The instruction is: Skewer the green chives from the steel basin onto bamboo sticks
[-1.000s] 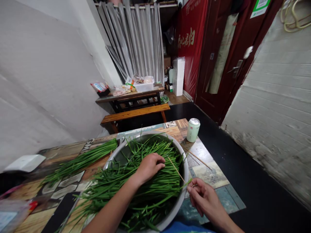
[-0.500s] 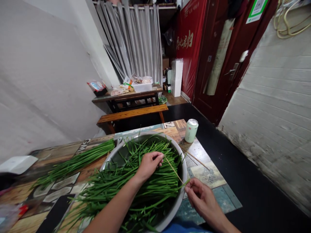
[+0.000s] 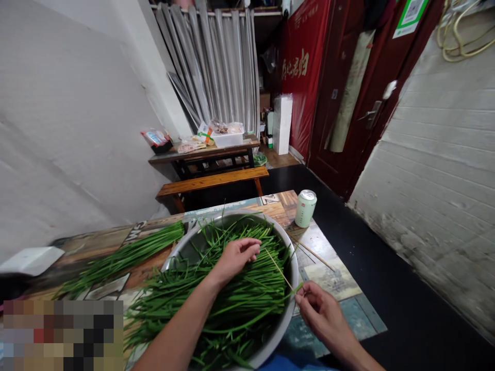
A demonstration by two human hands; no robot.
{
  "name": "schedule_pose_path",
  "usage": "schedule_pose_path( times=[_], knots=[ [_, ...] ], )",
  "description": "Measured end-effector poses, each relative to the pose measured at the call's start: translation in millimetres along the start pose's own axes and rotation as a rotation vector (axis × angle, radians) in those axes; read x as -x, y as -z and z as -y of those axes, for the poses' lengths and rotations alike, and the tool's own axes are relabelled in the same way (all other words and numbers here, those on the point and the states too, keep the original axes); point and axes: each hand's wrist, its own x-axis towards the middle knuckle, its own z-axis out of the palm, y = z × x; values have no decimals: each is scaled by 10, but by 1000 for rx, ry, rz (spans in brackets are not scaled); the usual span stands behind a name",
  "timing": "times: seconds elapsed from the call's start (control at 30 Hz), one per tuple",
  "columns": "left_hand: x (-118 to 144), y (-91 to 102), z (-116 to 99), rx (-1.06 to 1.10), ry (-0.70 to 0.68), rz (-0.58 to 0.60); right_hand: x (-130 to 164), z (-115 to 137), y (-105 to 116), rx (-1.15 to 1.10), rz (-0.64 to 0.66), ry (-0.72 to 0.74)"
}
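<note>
A big metal basin (image 3: 293, 273) full of long green chives (image 3: 232, 299) sits on the patterned table (image 3: 332, 281) in front of me. My left hand (image 3: 235, 256) rests on top of the chives in the basin, its fingers loosely curled on several stalks. My right hand (image 3: 320, 312) is at the basin's right rim and pinches the near end of a thin bamboo skewer (image 3: 279, 269), which slants up to the left over the chives. A chive tip lies by those fingers.
A separate bundle of chives (image 3: 127, 255) lies on the table left of the basin. A green drink can (image 3: 305, 208) stands at the far right corner, with loose skewers (image 3: 313, 253) near it. A white box (image 3: 33, 259) lies at far left. Bench and cluttered table stand beyond.
My left hand has let its fingers spread a little and slid slightly nearer over the chives. The skewer's far tip now stands apart from that hand. My right hand has barely moved.
</note>
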Motion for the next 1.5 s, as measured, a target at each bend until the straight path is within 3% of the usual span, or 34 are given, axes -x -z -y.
schedule_pose_path(
  times=[0.2, 0.4, 0.5, 0.67, 0.9, 1.07, 1.5],
  knots=[
    [114, 160, -119, -487, -351, 356, 25, 51, 57, 26, -42, 11],
    [92, -5, 86, -592, -417, 442, 76, 91, 94, 27, -43, -36],
    [87, -26, 83, -439, -373, 386, 104, 124, 89, 26, -25, -35],
    [66, -68, 50, -150, -126, 2, 140, 167, 60, 33, -27, 13],
    [4, -199, 81, 185, 20, -198, 102, 137, 46, 82, -89, 71],
    [-1, -238, 91, 255, 78, -178, 65, 157, 5, 78, -49, 70],
    [18, -233, 94, 174, 32, -192, 51, 149, -19, 67, -28, 57]
  ],
)
